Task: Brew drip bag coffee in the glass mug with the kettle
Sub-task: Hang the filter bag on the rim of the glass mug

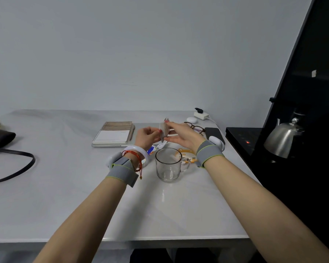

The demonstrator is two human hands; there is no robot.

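An empty glass mug (168, 165) stands on the white table (65, 186), its handle pointing right. Behind and above it, both hands hold a small pale drip bag (164, 130) upright in the air. My left hand (148, 136) pinches its left side with thumb and fingers. My right hand (180, 134) pinches its top edge and right side. A steel kettle (284, 139) sits on a black stand at the far right, away from both hands.
A spiral notebook (113, 134) with a pen lies behind my left hand. Glasses (195, 127), a dark phone (214, 132), an earbud case (192, 120) and a white plug (201, 115) lie at the back right. A torn wrapper (160, 146) and an orange card (186, 154) sit behind the mug. A dark bag's strap (17, 168) trails at left.
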